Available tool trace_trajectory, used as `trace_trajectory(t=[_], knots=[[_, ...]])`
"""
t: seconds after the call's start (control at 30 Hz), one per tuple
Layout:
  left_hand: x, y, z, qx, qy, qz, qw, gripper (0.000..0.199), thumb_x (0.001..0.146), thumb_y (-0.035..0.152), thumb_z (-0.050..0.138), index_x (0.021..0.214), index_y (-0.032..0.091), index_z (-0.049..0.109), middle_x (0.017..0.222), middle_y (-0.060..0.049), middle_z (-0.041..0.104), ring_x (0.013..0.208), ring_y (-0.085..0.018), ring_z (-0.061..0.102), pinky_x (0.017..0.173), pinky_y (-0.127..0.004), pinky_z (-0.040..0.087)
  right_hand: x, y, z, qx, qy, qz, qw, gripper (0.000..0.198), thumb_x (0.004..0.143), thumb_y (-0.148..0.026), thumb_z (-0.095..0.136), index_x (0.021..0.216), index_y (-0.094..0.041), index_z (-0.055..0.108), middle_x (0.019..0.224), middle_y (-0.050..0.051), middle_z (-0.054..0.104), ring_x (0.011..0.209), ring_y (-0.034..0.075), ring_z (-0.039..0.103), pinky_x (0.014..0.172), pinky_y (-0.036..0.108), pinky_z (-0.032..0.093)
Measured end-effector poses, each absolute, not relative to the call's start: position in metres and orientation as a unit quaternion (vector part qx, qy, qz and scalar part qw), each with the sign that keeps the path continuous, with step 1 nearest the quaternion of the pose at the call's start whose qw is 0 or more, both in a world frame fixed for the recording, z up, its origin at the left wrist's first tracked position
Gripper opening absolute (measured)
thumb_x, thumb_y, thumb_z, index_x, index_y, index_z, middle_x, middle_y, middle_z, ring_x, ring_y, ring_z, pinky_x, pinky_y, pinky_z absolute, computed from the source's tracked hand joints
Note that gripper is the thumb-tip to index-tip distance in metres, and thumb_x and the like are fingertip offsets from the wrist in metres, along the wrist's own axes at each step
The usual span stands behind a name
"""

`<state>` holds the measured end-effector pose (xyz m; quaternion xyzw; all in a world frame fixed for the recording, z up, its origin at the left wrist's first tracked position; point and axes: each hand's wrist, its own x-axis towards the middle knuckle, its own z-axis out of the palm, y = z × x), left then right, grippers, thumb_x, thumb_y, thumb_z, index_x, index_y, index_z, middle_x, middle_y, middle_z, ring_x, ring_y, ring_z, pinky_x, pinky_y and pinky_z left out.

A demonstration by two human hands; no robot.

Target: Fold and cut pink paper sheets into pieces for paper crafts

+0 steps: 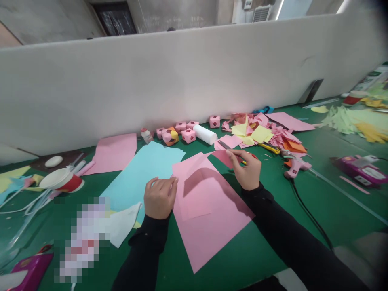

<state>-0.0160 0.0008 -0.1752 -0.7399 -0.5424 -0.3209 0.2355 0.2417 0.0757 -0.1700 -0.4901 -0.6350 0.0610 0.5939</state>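
A large pink paper sheet (206, 242) lies at an angle on the green table in front of me, with a smaller piece of pink paper (194, 186) over it. My right hand (247, 169) pinches the far right corner of that smaller piece, which is raised and curved and casts a shadow on the sheet below. Along the paper's left edge, my left hand (160, 198) has its fingers curled, with thumb and forefinger together at the edge. Light blue paper (142, 165) lies flat beyond my left hand.
Several pink folded paper balls (188, 136) and a white roll (205, 134) stand near the white partition (182, 81). Paper scraps (257, 129), a yellow cutter (269, 148) and a corded pink glue gun (295, 166) lie right; a paper cup (63, 180) lies left.
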Motion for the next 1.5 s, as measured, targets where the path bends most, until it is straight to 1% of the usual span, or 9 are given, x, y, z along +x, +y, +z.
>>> trace_trajectory(t=[0.13,0.3,0.5,0.63,0.8,0.97,1.17,1.37,1.5], knots=[[-0.016,0.002,-0.181,-0.760,-0.529,-0.325,0.190,0.020,0.091,0.033,0.054,0.099,0.020,0.066,0.088,-0.004,0.075,0.075,-0.020,0.068,0.085,-0.039,0.042,0.232,0.069,-0.169,-0.483,-0.640,0.178,0.570,0.022,0.088,-0.038,0.058,0.085,-0.020,0.070,0.081,0.004,0.073,0.072,0.018,0.065,0.067,0.029,0.050],[-0.017,0.003,-0.184,-0.776,-0.528,-0.314,0.144,0.035,0.090,0.042,0.054,0.117,0.020,0.059,0.101,-0.007,0.073,0.085,-0.022,0.068,0.088,-0.040,0.040,0.220,0.059,-0.170,-0.456,-0.661,0.268,0.533,0.022,0.088,-0.037,0.057,0.091,-0.020,0.070,0.087,0.005,0.073,0.075,0.017,0.065,0.067,0.028,0.049],[-0.017,0.002,-0.185,-0.802,-0.487,-0.309,0.152,0.026,0.091,0.034,0.054,0.114,0.024,0.060,0.105,-0.006,0.072,0.088,-0.022,0.067,0.089,-0.041,0.041,0.208,0.052,-0.179,-0.432,-0.683,0.384,0.446,0.030,0.089,-0.040,0.053,0.106,-0.017,0.064,0.074,0.002,0.067,0.063,0.014,0.060,0.058,0.025,0.047],[-0.011,0.002,-0.183,-0.782,-0.508,-0.336,0.136,0.027,0.092,0.036,0.051,0.112,0.019,0.059,0.096,-0.007,0.073,0.083,-0.020,0.068,0.089,-0.039,0.043,0.205,0.051,-0.182,-0.413,-0.683,0.430,0.422,0.038,0.090,-0.038,0.050,0.121,-0.017,0.055,0.069,-0.001,0.061,0.058,0.012,0.056,0.054,0.024,0.045],[-0.004,0.001,-0.178,-0.765,-0.517,-0.364,0.124,0.025,0.093,0.036,0.049,0.109,0.019,0.059,0.093,-0.005,0.073,0.085,-0.020,0.067,0.087,-0.037,0.045,0.201,0.050,-0.184,-0.410,-0.685,0.447,0.404,0.039,0.089,-0.038,0.052,0.123,-0.018,0.055,0.077,0.001,0.061,0.061,0.012,0.057,0.056,0.024,0.046],[-0.002,-0.001,-0.178,-0.768,-0.519,-0.360,0.105,0.025,0.093,0.036,0.049,0.109,0.019,0.058,0.090,-0.005,0.072,0.083,-0.020,0.067,0.087,-0.037,0.045,0.197,0.046,-0.186,-0.412,-0.730,0.401,0.369,0.047,0.086,-0.043,0.058,0.127,-0.019,0.053,0.099,0.008,0.066,0.072,0.015,0.061,0.066,0.028,0.049],[-0.001,-0.001,-0.181,-0.757,-0.536,-0.368,0.069,0.043,0.092,0.042,0.050,0.127,0.017,0.049,0.093,-0.006,0.071,0.084,-0.020,0.068,0.086,-0.038,0.046,0.196,0.041,-0.187,-0.399,-0.778,0.351,0.336,0.051,0.091,-0.047,0.050,0.132,-0.016,0.049,0.106,0.013,0.066,0.089,0.020,0.062,0.078,0.034,0.049],[0.002,-0.002,-0.179,-0.758,-0.540,-0.366,0.021,0.052,0.091,0.046,0.051,0.134,0.019,0.043,0.095,-0.006,0.070,0.084,-0.020,0.068,0.087,-0.040,0.046,0.193,0.037,-0.186,-0.389,-0.789,0.370,0.299,0.079,0.078,-0.056,0.064,0.139,-0.012,0.040,0.117,0.018,0.060,0.109,0.026,0.057,0.092,0.041,0.047],[0.004,-0.003,-0.178,-0.759,-0.542,-0.361,-0.003,0.052,0.091,0.047,0.049,0.134,0.020,0.043,0.096,-0.007,0.071,0.086,-0.021,0.068,0.087,-0.041,0.046,0.192,0.035,-0.186,-0.385,-0.784,0.384,0.301,0.079,0.074,-0.056,0.068,0.137,-0.015,0.042,0.120,0.018,0.058,0.107,0.025,0.059,0.090,0.041,0.048]])
